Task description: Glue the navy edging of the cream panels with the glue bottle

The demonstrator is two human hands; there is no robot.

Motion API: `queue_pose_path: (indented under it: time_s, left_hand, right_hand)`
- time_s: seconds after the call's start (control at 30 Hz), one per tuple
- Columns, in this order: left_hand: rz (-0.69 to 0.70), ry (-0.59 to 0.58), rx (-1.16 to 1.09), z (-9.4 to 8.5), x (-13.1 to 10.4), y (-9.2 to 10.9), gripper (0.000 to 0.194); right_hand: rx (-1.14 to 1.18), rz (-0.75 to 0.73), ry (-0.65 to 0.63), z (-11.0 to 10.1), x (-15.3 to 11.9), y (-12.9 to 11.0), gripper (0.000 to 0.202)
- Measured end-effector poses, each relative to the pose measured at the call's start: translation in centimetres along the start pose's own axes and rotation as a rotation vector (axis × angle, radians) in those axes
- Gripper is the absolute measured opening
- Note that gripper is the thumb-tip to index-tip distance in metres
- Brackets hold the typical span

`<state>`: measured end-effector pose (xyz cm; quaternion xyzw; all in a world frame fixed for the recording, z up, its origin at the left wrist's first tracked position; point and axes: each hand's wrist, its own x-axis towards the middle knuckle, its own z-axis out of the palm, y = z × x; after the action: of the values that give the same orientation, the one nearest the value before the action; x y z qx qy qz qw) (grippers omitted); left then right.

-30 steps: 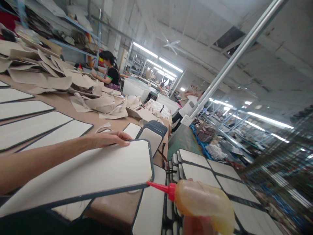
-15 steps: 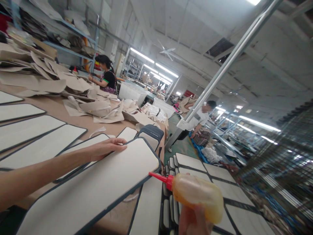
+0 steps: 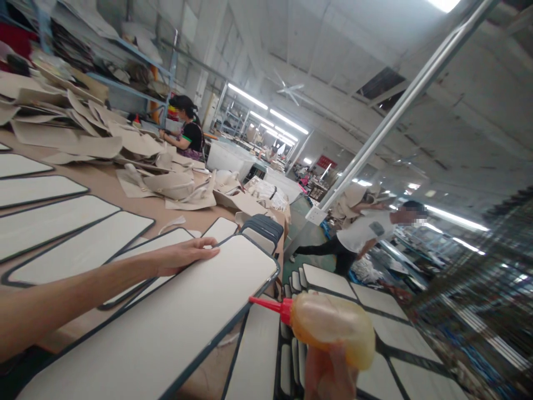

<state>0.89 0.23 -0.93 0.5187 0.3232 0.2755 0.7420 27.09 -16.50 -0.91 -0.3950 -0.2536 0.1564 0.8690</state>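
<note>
My left hand [image 3: 189, 255] grips the far edge of a large cream panel [image 3: 179, 311] with dark edging, which is tilted in front of me. My right hand [image 3: 331, 372] is wrapped round a translucent squeeze bottle [image 3: 333, 328] from below; yellowish liquid shows inside. The bottle lies nearly level, and its red nozzle [image 3: 266, 304] points left. The nozzle's tip is at the panel's near right edge, touching or very close to it. Under the panel's right end another cream panel [image 3: 254, 355] shows in part.
More dark-edged panels [image 3: 58, 222] lie on the brown table at left, below a heap of beige pieces [image 3: 83, 133]. Small dark-edged pieces [image 3: 262, 228] are stacked beyond my panel. Rows of panels [image 3: 391, 328] stand at right. A metal post [image 3: 375, 133] rises behind; two co-workers are farther off.
The bottle's tip has moved slightly left and nearer along the panel's edge. My left hand keeps its hold. A co-worker at right has stepped into fuller view, leaning to the right.
</note>
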Motion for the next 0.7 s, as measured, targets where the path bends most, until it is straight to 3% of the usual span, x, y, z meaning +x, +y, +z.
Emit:
queue_pose_path:
  time_s: [0.1, 0.27, 0.47, 0.7]
  left_hand:
    - [-0.015, 0.02, 0.004, -0.3, 0.1, -0.1, 0.053]
    - [-0.042, 0.038, 0.001, -0.9, 0.4, -0.4, 0.057]
    - [-0.044, 0.065, -0.053, -1.6, 0.8, -0.7, 0.06]
    - [-0.041, 0.092, -0.101, -2.0, 1.2, -0.6, 0.06]
  right_hand:
    - [-0.018, -0.006, -0.067, 0.3, -0.2, 0.0, 0.067]
    - [0.023, 0.056, -0.064, 0.7, -0.5, 0.3, 0.067]
    - [-0.008, -0.022, -0.174, -0.1, -0.6, 2.0, 0.055]
    - [-0.003, -0.014, -0.258, 0.3, -1.4, 2.2, 0.059]
